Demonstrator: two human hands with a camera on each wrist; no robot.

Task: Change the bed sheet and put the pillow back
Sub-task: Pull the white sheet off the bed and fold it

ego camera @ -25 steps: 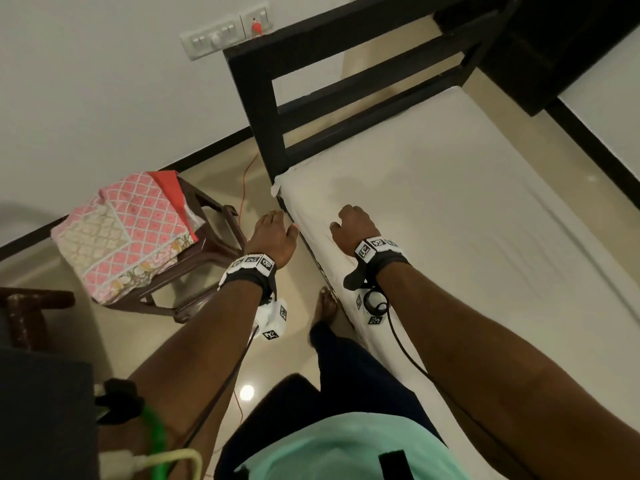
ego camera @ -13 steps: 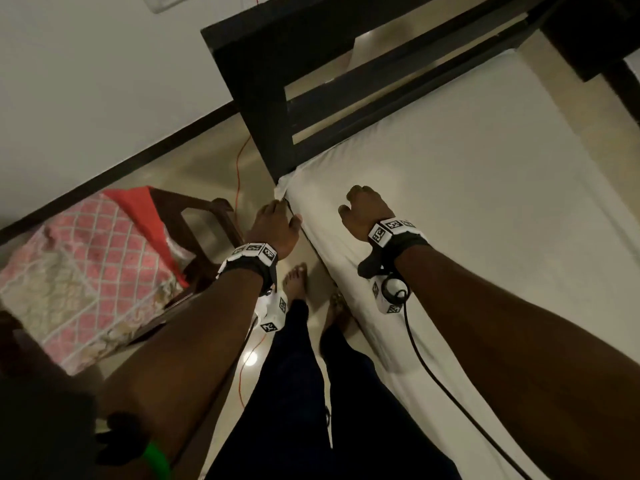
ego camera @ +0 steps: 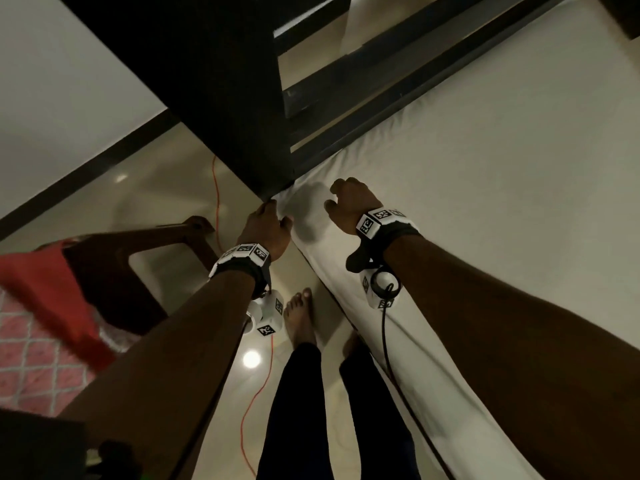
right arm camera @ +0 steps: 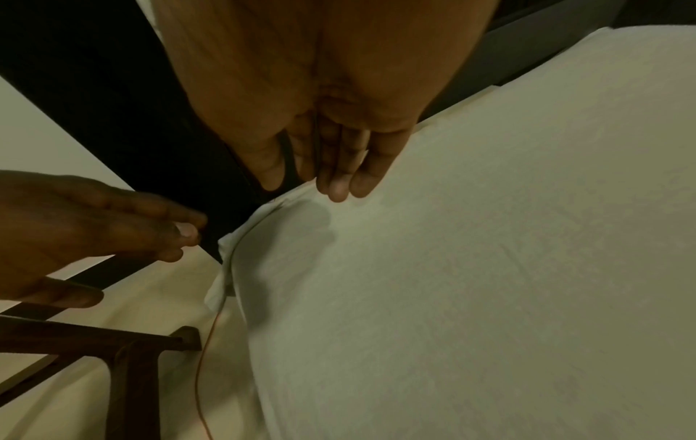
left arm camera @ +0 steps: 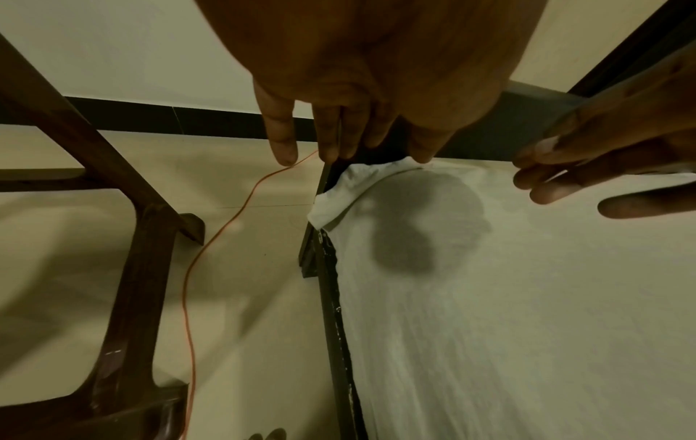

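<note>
In the head view, the left hand [ego camera: 265, 226] and right hand [ego camera: 349, 206] are seen at the white bed sheet's [ego camera: 485, 202] corner beside the dark bedpost [ego camera: 242, 109]. In the wrist views, both hands are shown relaxed, fingers extended, nothing gripped; a loose sheet fold [left arm camera: 339, 196] is seen under the left fingertips.

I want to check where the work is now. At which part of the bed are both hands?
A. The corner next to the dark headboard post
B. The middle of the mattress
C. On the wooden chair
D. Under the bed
A: the left hand and right hand flank the white sheet corner bunched beside the headboard post.
</note>
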